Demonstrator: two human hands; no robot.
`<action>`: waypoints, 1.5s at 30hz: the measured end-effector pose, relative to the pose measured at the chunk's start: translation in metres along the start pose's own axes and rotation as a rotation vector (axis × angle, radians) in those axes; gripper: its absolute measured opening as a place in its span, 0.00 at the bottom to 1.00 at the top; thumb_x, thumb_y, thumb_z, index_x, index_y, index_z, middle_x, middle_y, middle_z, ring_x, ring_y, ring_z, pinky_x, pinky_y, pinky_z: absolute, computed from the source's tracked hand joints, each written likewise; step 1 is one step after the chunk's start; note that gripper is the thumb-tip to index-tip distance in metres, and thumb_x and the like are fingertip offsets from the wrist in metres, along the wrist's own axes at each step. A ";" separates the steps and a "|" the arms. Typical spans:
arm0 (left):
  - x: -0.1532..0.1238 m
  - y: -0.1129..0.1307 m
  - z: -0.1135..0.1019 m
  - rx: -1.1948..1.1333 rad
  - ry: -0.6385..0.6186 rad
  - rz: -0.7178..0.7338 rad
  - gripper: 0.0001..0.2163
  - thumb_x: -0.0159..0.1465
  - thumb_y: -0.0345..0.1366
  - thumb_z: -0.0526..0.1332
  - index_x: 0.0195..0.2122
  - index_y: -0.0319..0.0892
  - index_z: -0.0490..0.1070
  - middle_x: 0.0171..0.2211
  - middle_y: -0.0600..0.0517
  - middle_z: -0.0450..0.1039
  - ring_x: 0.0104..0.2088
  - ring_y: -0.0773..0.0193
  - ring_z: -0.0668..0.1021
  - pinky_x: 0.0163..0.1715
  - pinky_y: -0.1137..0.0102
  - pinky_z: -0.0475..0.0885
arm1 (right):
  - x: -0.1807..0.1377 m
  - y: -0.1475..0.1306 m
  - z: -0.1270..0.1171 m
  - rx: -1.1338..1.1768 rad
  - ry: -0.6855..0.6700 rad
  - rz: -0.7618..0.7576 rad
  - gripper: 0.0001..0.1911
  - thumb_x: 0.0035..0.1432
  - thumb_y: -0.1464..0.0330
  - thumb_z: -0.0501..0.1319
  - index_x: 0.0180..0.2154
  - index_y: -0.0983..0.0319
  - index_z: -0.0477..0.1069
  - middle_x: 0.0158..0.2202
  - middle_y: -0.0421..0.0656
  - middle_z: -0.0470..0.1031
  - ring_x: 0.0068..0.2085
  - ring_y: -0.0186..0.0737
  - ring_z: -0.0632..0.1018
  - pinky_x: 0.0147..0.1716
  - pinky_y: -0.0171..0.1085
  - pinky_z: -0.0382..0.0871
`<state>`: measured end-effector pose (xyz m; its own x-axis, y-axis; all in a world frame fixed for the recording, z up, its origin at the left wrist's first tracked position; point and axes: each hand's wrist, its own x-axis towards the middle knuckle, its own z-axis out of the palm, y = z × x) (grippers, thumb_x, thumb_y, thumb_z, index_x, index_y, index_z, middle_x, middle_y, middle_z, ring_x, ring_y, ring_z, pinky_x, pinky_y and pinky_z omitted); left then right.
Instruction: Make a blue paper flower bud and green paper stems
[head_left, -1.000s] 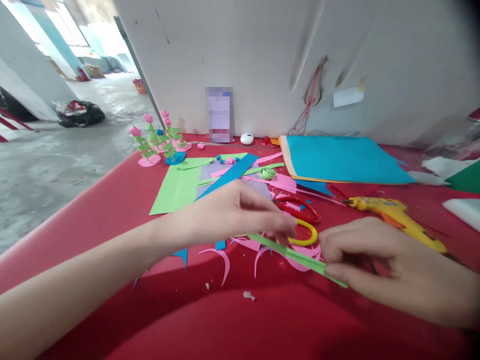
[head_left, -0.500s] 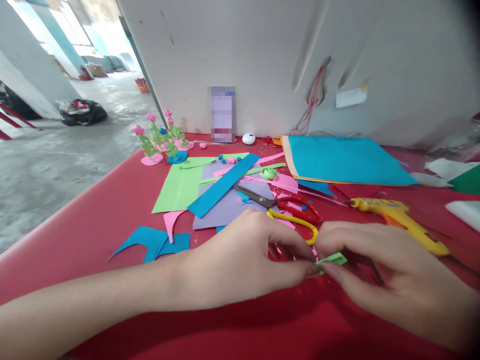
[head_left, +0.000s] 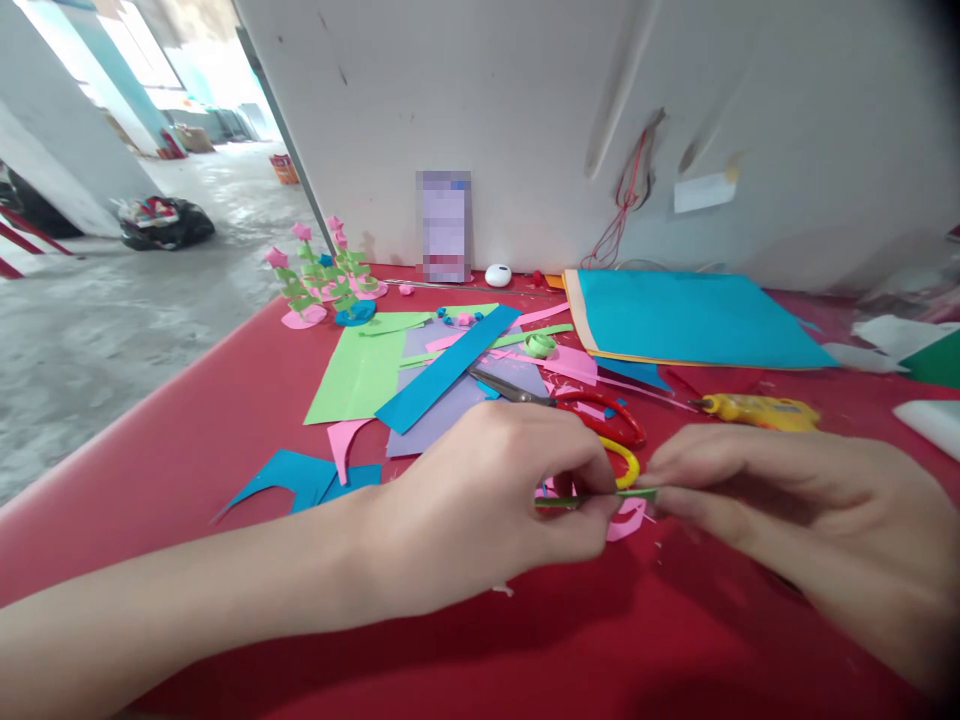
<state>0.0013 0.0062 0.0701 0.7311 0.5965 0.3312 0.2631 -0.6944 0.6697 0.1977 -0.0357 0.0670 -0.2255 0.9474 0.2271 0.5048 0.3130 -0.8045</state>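
A narrow green paper strip is pinched between the fingertips of both hands, seen nearly edge-on. My left hand grips it between thumb and forefinger, and part of the strip shows again inside that hand's curl. On the other end, my right hand has thumb and fingers pressed together. Just beyond the hands lie scissors with one red and one yellow handle, partly covered by my left hand. Pink paper scraps lie beneath the strip. A yellow glue gun rests behind my right hand, which hides its grip.
Blue, light green and purple paper pieces overlap mid-table. A coiled green strip sits behind the scissors. Paper flowers stand at the back left. A blue sheet stack lies back right; a phone leans on the wall.
The green strip has turned from showing its flat face to nearly edge-on. My left fingers have curled in more, and my right hand has risen slightly, covering more of the glue gun.
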 end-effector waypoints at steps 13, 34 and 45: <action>-0.001 -0.003 -0.002 0.014 -0.044 0.146 0.08 0.62 0.27 0.55 0.34 0.31 0.74 0.21 0.52 0.70 0.22 0.72 0.68 0.24 0.77 0.64 | 0.000 -0.001 0.011 -0.072 0.208 0.073 0.17 0.45 0.51 0.62 0.23 0.57 0.76 0.18 0.41 0.73 0.24 0.43 0.75 0.19 0.35 0.72; 0.004 0.000 -0.004 -0.144 -0.008 -0.073 0.07 0.61 0.28 0.57 0.30 0.34 0.74 0.23 0.53 0.74 0.23 0.72 0.73 0.24 0.79 0.67 | 0.006 -0.001 0.003 0.083 0.170 0.058 0.01 0.48 0.64 0.63 0.27 0.51 0.72 0.26 0.33 0.74 0.21 0.30 0.74 0.17 0.22 0.70; 0.000 0.000 -0.001 -0.139 -0.019 -0.033 0.08 0.63 0.31 0.55 0.33 0.36 0.74 0.24 0.52 0.76 0.23 0.72 0.73 0.25 0.79 0.68 | 0.000 -0.007 0.003 0.031 0.183 0.004 0.03 0.45 0.65 0.66 0.26 0.50 0.74 0.22 0.33 0.74 0.18 0.30 0.71 0.14 0.25 0.66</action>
<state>0.0009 0.0069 0.0710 0.7355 0.6095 0.2959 0.1985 -0.6114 0.7660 0.1918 -0.0376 0.0707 -0.0669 0.9459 0.3174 0.4785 0.3096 -0.8217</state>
